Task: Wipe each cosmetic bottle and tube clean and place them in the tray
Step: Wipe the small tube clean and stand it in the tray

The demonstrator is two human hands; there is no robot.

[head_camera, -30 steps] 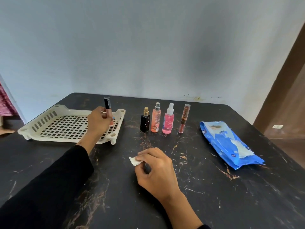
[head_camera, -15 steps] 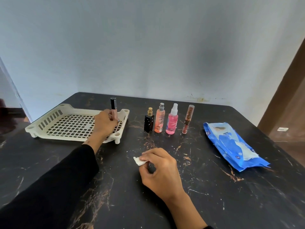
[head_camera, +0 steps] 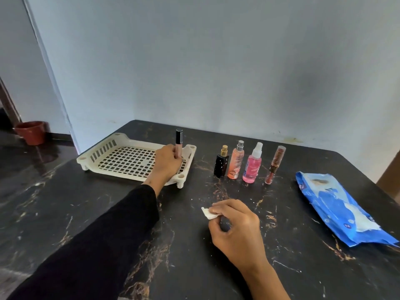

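Observation:
My left hand grips a pink lip gloss tube with a black cap, held upright over the right end of the cream slotted tray. My right hand rests on the dark table and pinches a small folded white wipe. Standing in a row right of the tray are a black perfume bottle with a gold cap, a peach spray bottle, a pink spray bottle and a brown lip gloss tube.
A blue pack of wet wipes lies at the table's right side. The black marbled table meets a pale wall behind. A red-brown pot stands on the floor far left.
My left hand has carried the pink tube slightly further over the tray's right end. The camera view shifted left. My right hand still holds the wipe in the same spot.

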